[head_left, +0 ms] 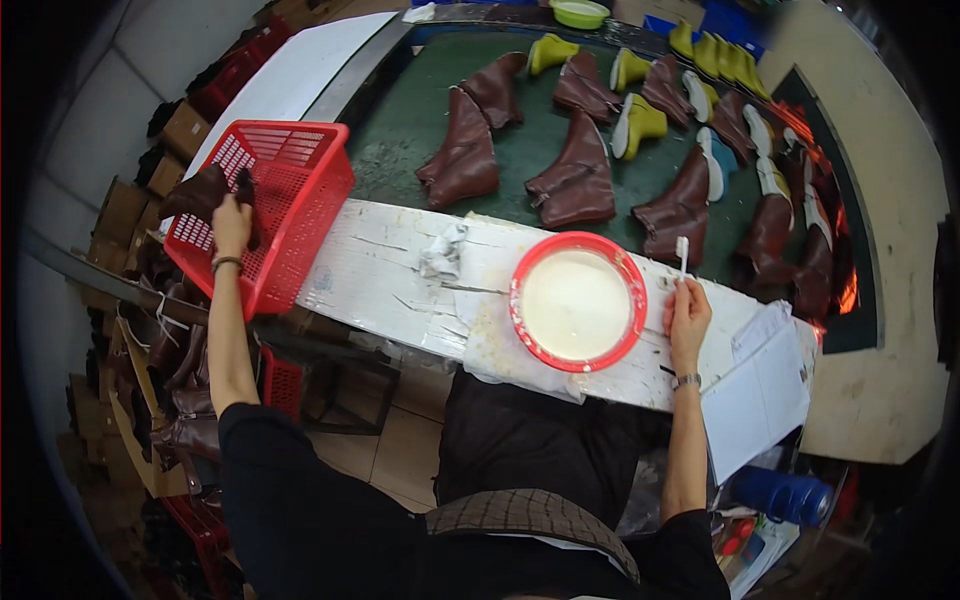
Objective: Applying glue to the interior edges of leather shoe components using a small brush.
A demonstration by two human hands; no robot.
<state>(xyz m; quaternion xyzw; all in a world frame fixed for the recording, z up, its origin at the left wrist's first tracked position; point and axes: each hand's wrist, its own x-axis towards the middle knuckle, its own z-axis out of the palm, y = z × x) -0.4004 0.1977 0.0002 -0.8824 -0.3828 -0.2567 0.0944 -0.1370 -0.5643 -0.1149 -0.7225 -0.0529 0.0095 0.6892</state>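
Note:
My left hand reaches into a red plastic basket at the left. Its fingers are closed on a dark brown leather boot upper, partly hidden by the hand. My right hand is closed around a small white toothbrush-like brush, bristle end up. Just left of that hand, a red-rimmed bowl of creamy white liquid sits on the white-topped bench edge. Beyond it, several brown boot uppers lie on the dark green belt.
Yellow-green lasts or forms with pale soles lie among the uppers. A crumpled white rag is left of the bowl. Papers and a blue bottle are at the right. A box of brown boots stands below left.

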